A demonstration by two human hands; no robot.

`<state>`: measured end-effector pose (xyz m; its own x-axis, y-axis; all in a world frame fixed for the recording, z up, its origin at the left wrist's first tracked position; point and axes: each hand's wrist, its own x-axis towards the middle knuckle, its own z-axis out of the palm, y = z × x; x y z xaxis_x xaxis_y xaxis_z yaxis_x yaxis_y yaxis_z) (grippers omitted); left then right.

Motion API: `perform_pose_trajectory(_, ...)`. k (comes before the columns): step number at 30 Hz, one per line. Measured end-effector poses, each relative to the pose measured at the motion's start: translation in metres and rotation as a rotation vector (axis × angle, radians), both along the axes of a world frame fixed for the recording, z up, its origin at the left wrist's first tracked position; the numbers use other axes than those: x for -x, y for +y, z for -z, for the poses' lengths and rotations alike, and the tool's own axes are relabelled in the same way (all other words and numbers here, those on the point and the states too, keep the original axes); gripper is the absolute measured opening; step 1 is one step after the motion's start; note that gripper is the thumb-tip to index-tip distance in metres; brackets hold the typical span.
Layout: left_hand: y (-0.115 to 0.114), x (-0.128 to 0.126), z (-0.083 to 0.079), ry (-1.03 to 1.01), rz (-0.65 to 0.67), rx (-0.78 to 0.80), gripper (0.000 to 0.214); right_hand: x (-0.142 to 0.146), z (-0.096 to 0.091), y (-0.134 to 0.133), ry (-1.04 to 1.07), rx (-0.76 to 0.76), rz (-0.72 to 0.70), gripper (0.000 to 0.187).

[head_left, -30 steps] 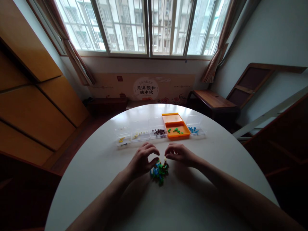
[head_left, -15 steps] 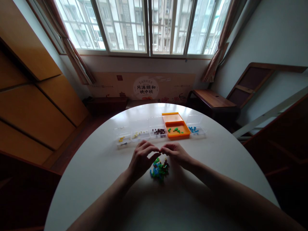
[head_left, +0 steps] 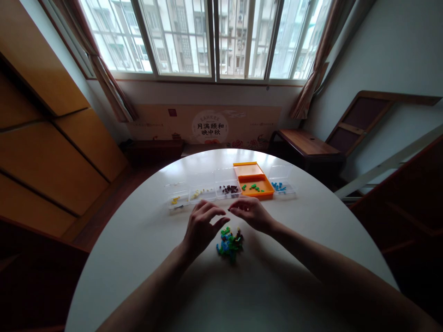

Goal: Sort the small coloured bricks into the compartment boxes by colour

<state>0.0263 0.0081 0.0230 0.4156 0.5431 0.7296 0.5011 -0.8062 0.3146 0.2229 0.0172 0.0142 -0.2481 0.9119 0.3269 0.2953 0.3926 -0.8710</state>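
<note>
My right hand [head_left: 252, 213] is closed in a pinch on a small dark brown brick [head_left: 229, 210], just behind the pile. Facing it, my left hand [head_left: 204, 226] is open, thumb and fingers apart with nothing visible between them. On the white table in front of both hands lies a mixed pile of small building bricks [head_left: 230, 245], mostly green and blue with a few brown and pale ones. Beyond my fingers, dark brown bricks [head_left: 230, 189] lie in a clear box [head_left: 218, 195].
An orange box [head_left: 258, 196] with its lid open holds green bricks [head_left: 255, 187]. Blue bricks [head_left: 278, 186] lie in a clear box to its right. Further left, clear boxes hold pale yellow bricks [head_left: 198, 193] and yellow bricks [head_left: 176, 200]. The round white table [head_left: 131, 258] carries everything.
My hands have moved slightly apart; before, their fingertips met. The right hand has risen a little toward the boxes with the dark brick in its fingers, while the left has opened.
</note>
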Motion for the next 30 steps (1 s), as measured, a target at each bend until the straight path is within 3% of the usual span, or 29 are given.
perform_pose_trajectory(5, 0.002, 0.003, 0.003, 0.024, -0.062, 0.019, 0.012, -0.002, -0.005, 0.04, -0.247, -0.195, 0.302, 0.011)
perform_pose_trajectory(10, 0.002, 0.005, 0.007, 0.069, -0.047, 0.073, 0.005, -0.001, 0.002, 0.058, -0.284, -0.204, 0.357, 0.012)
perform_pose_trajectory(20, 0.0, 0.001, 0.013, 0.258, 0.236, 0.304, 0.018, -0.016, 0.013, 0.016, -0.239, -0.254, 0.269, 0.011)
perform_pose_trajectory(25, -0.004, -0.004, 0.005, 0.395, 0.283, 0.384, 0.028, -0.026, 0.02, 0.002, -0.215, -0.26, 0.246, 0.011)
perform_pose_trajectory(30, -0.003, -0.006, 0.007, 0.453, 0.267, 0.366, 0.028, -0.027, 0.022, -0.003, -0.202, -0.251, 0.254, 0.011)
